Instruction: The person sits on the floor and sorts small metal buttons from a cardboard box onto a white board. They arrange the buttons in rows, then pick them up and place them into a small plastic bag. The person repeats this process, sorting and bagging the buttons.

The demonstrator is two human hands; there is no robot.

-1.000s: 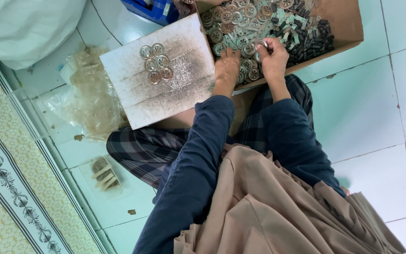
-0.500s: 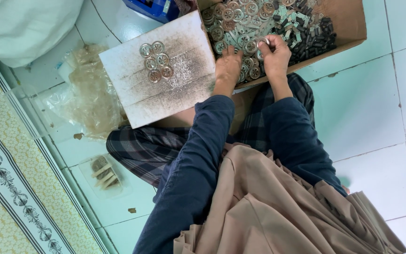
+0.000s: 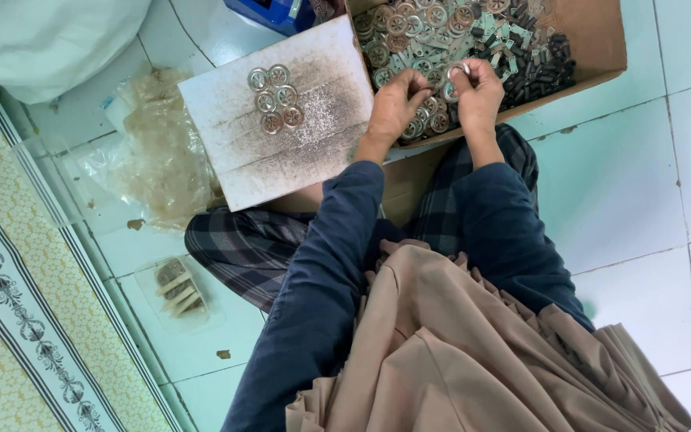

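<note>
Small round metal ring (image 3: 459,70) pinched at the fingertips of the right hand (image 3: 480,94), held just above the heap inside the cardboard box (image 3: 593,44), at the far side of the scene. Right fingers curled tight on the ring. Left hand (image 3: 396,104) just beside it to the left, fingers bent down onto the round metal discs (image 3: 409,36) in the box; cannot tell whether they have closed on one. Thumbs of both hands nearly meeting.

Box holds silvery discs on its left half, dark small clips (image 3: 539,66) on its right half.

Left of the box, touching it: a stained white board (image 3: 297,152), resting on the person's lap. Six finished discs (image 3: 274,99) lie grouped on its far-left part.

Further left on the tiled floor (image 3: 625,176): crumpled clear plastic bag (image 3: 157,152). Nearer, a small clear packet of brownish pieces (image 3: 177,290). Patterned mat (image 3: 17,320) along the left edge.
</note>
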